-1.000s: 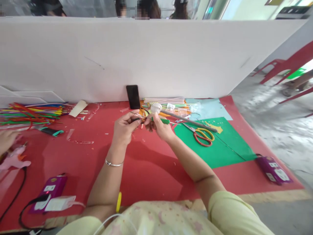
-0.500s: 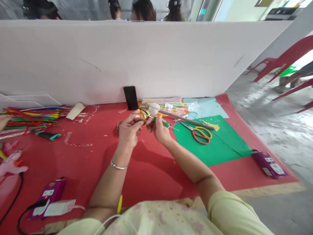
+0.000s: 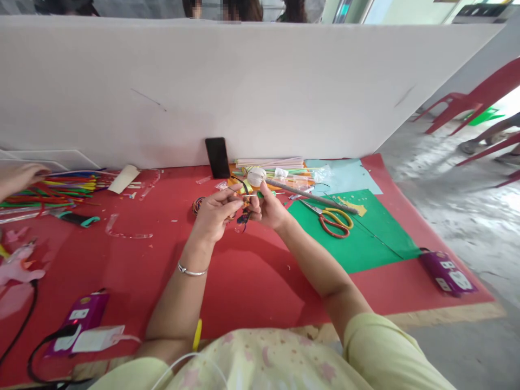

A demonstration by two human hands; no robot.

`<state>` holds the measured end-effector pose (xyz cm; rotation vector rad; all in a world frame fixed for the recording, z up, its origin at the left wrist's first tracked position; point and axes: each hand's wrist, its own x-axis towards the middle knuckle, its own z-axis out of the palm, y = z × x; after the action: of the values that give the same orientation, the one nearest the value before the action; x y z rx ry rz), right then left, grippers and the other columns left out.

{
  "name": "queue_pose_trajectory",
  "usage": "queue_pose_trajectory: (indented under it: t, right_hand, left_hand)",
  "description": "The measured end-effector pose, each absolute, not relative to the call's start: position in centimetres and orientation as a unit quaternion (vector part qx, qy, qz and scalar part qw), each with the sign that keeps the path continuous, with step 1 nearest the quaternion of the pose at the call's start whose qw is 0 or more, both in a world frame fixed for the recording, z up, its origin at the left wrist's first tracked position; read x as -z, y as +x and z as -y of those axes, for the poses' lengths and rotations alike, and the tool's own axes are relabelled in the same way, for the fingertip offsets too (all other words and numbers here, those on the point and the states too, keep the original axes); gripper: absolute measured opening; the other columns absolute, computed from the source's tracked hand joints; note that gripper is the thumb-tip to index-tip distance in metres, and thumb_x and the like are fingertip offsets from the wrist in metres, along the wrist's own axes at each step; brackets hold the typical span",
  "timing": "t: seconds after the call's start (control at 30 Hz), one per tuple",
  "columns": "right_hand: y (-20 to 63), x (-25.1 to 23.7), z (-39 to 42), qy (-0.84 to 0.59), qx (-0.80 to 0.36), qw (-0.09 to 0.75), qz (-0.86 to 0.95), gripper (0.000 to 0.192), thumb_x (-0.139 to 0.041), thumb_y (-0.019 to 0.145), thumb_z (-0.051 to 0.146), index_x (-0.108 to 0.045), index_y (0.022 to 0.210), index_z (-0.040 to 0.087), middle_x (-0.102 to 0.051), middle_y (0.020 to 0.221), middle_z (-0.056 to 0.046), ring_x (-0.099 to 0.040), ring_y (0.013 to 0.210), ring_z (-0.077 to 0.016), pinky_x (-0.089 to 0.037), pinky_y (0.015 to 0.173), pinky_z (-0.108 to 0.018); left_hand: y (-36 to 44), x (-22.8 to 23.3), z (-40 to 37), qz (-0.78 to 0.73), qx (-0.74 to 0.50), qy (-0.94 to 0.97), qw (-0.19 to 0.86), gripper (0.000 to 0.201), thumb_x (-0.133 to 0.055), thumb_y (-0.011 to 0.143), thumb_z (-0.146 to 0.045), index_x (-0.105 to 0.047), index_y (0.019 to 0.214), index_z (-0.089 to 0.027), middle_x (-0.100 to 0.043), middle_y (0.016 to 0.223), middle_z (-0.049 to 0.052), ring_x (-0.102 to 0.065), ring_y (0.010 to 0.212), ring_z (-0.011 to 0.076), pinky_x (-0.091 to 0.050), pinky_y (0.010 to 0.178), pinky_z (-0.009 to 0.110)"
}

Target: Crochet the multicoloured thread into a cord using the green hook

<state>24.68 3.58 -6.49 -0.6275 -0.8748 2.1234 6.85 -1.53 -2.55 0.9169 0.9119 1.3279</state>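
Pinching a small dark-and-green craft piece (image 3: 245, 208) between them, the left hand (image 3: 214, 215) and right hand (image 3: 271, 208) meet above the red mat (image 3: 252, 271), fingertips closed on it; its exact make is hard to tell. Scissors (image 3: 331, 221) lie at three o'clock on green paper (image 3: 365, 244), a phone (image 3: 216, 157) at twelve. Steady grip and small, close twists would likely serve best.
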Motion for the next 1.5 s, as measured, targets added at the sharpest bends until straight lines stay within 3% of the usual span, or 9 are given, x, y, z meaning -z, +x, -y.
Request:
queue_pose_trajectory:
  t: [0.37,0.53,0.7,0.9,1.07,1.33,1.5]
  right_hand:
    - [24.5,5.9,-3.4,-0.228,-0.855,0.344,0.315,0.097,-0.039,0.099,0.103,-0.049,0.051,0.019,-0.031,0.05,0.006,-0.022,0.045,-0.0064,-0.023,0.039,-0.016]
    - [24.8,6.5,-3.6,-0.224,-0.861,0.318,0.327,0.097,-0.036,0.104,0.099,-0.046,0.049,0.019,-0.03,0.05,0.004,-0.028,0.048,-0.0089,-0.023,0.038,-0.015]
    - [24.9,6.7,-3.7,-0.22,-0.872,0.304,0.314,0.098,-0.028,0.107,0.096,-0.046,0.05,0.019,-0.03,0.051,0.004,-0.025,0.046,-0.0078,-0.025,0.038,-0.014]
    - [24.7,6.3,-3.5,-0.217,-0.884,0.302,0.283,0.096,-0.024,0.111,0.092,-0.047,0.053,0.019,-0.028,0.055,0.006,-0.021,0.046,-0.0068,-0.027,0.038,-0.014]
    - [24.7,5.8,-3.3,-0.232,-0.883,0.304,0.273,0.096,-0.015,0.12,0.076,-0.053,0.054,0.018,-0.031,0.054,0.005,-0.024,0.045,-0.0076,-0.028,0.038,-0.014]
    - [24.6,5.5,-3.2,-0.242,-0.87,0.315,0.293,0.089,-0.047,0.108,0.091,-0.054,0.057,0.018,-0.029,0.052,0.007,-0.024,0.044,-0.0066,-0.028,0.037,-0.013]
    - [24.5,5.1,-2.9,-0.245,-0.853,0.332,0.32,0.088,-0.054,0.106,0.091,-0.056,0.056,0.019,-0.032,0.051,0.007,-0.025,0.046,-0.007,-0.03,0.038,-0.013]
  left_hand:
    - [6.6,2.9,1.4,-0.365,-0.575,0.424,0.597,0.041,-0.098,0.061,-0.013,-0.095,0.101,-0.021,-0.079,0.077,0.001,-0.053,0.056,0.0065,-0.038,0.051,0.02]
    - [6.3,2.7,1.4,-0.352,-0.565,0.441,0.603,0.041,-0.096,0.061,-0.01,-0.095,0.1,-0.019,-0.078,0.075,0.002,-0.05,0.054,0.0063,-0.038,0.051,0.022]
    - [6.3,2.5,1.4,-0.343,-0.565,0.451,0.6,0.043,-0.094,0.06,-0.009,-0.096,0.1,-0.021,-0.078,0.074,0.002,-0.054,0.057,0.0077,-0.036,0.051,0.021]
    - [6.5,2.2,1.4,-0.358,-0.56,0.426,0.613,0.043,-0.094,0.058,-0.01,-0.095,0.1,-0.021,-0.077,0.073,0.0,-0.042,0.048,0.0032,-0.028,0.045,0.019]
    - [6.4,2.2,1.3,-0.368,-0.554,0.399,0.631,0.042,-0.093,0.056,-0.012,-0.094,0.097,-0.019,-0.077,0.073,0.0,-0.043,0.047,0.0026,-0.024,0.044,0.018]
    - [5.9,3.3,0.6,-0.37,-0.556,0.389,0.635,0.044,-0.095,0.056,-0.011,-0.093,0.099,-0.02,-0.079,0.076,0.001,-0.042,0.047,0.002,-0.023,0.043,0.017]
    - [5.8,3.2,0.7,-0.367,-0.558,0.397,0.629,0.043,-0.092,0.058,-0.011,-0.093,0.1,-0.02,-0.078,0.076,0.001,-0.041,0.047,0.0024,-0.021,0.043,0.018]
